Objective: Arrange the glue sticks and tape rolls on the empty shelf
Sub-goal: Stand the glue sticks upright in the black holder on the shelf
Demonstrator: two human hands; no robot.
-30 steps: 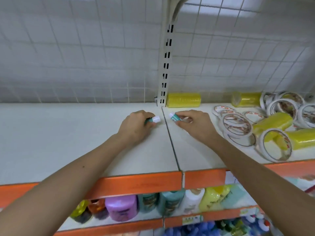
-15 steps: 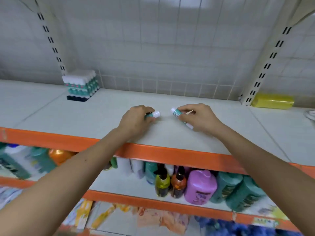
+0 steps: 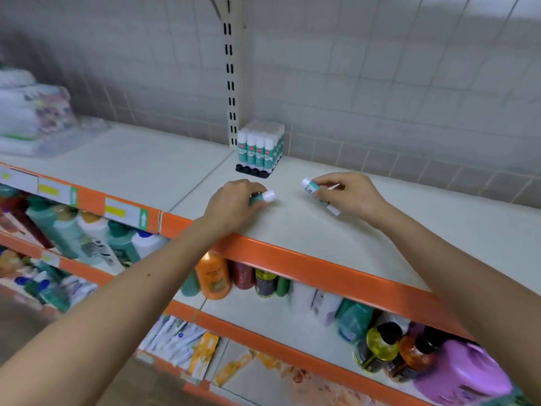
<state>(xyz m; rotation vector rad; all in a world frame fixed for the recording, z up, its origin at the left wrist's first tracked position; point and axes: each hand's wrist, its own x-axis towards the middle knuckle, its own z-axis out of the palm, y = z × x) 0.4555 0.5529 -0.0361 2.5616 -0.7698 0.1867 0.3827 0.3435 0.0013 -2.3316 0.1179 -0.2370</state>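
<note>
My left hand (image 3: pixel 234 200) grips a teal and white glue stick (image 3: pixel 265 197) low over the white shelf (image 3: pixel 307 230); its white cap points right. My right hand (image 3: pixel 348 194) holds two glue sticks: one (image 3: pixel 311 186) sticks out to the left, and the white end of the other (image 3: pixel 332 208) shows below my fingers. A block of several upright glue sticks (image 3: pixel 259 149) stands at the back of the shelf beside the slotted upright (image 3: pixel 229 83), just beyond my hands. No tape rolls are in view.
The shelf has an orange front edge (image 3: pixel 292 259). Wrapped white packs (image 3: pixel 32 112) lie at its far left. Bottles (image 3: pixel 213 278) fill the shelf below, with a purple jug (image 3: pixel 459 373) at lower right and sachets (image 3: pixel 187 344) lower still. A tiled wall backs everything.
The view has swung left along the shelf with both hands, which keep hold of their glue sticks. The block of glue sticks is now just beyond them; the tape rolls left the view.
</note>
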